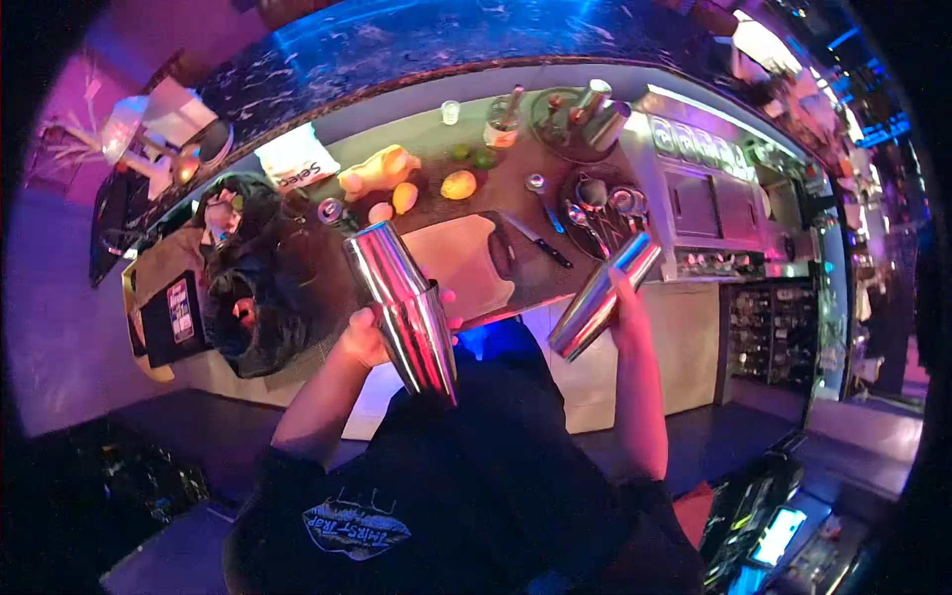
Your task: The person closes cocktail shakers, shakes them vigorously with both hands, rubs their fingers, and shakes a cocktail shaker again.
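Note:
My left hand (365,339) is closed around a metal cocktail shaker (416,337), made of two tins fitted together and tilted in front of my body. Some fingertips show on its far side. On the right, my right hand (627,315) grips another shiny metal shaker tin (603,299), which leans with its upper end to the right. Whether that one is a single tin or a joined pair, I cannot tell. Between the two hands, on the counter beyond, lie a cutting board (456,260) and a knife (540,244).
Lemons (458,184), limes (484,159) and a bottle (503,124) stand farther back. A round tray (543,114) carries metal tins; bar tools (595,213) lie at the right. A black bag (253,307) and a tablet-like dark case (177,315) occupy the left end.

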`<move>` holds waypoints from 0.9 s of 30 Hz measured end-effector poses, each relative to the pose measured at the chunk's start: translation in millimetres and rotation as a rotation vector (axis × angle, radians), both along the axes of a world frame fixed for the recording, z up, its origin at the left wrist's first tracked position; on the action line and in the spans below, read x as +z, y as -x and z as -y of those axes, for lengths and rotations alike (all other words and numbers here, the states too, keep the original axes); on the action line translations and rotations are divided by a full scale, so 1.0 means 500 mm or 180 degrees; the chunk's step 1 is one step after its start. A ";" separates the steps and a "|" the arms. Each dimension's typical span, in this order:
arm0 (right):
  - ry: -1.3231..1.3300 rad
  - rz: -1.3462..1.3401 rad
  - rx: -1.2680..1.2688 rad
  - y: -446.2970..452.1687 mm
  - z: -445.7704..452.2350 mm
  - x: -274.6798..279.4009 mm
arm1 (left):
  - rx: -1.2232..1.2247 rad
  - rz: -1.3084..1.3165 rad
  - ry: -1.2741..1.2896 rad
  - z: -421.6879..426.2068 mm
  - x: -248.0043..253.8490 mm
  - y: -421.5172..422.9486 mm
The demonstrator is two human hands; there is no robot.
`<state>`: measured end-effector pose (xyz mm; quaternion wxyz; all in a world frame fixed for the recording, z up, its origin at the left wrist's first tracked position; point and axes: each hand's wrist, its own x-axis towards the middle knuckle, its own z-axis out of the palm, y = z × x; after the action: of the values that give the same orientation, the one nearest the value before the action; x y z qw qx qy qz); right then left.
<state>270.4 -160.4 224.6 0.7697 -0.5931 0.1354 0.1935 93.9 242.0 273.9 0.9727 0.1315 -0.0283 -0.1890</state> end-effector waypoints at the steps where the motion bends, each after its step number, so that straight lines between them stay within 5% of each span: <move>1: -0.0733 -0.0822 0.0041 0.015 0.018 -0.001 | -0.0133 -0.0018 -0.0081 0.000 0.010 -0.011; 7: -0.0015 0.0229 -0.0615 0.093 0.119 0.011 | -0.0657 0.0717 -0.1010 0.059 0.111 -0.103; 9: -0.0131 0.0161 -0.0713 0.100 0.177 0.031 | -0.0688 0.0665 -0.1273 0.080 0.112 -0.125; 11: -0.1156 0.0016 -0.0688 0.110 0.236 0.038 | -0.0693 0.0178 -0.1409 0.107 0.055 -0.143; 15: -0.1335 0.0295 -0.0949 0.173 0.255 0.115 | -0.0652 -0.0067 -0.0991 0.279 0.073 -0.187; 18: -0.1683 -0.0185 -0.1150 0.248 0.318 0.018 | -0.1201 -0.0153 -0.0474 0.351 0.026 -0.218; 22: -0.2365 -0.0549 -0.0924 0.335 0.345 0.005 | -0.1968 0.0083 -0.0875 0.434 0.105 -0.261; 27: -0.1829 0.0247 -0.0988 0.365 0.419 0.077 | -0.2339 0.0258 -0.1379 0.551 0.146 -0.297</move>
<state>87.7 -370.1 263.3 0.9304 -0.3309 0.1347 0.0815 242.6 -33.7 346.8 0.7888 0.3213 -0.0711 -0.5191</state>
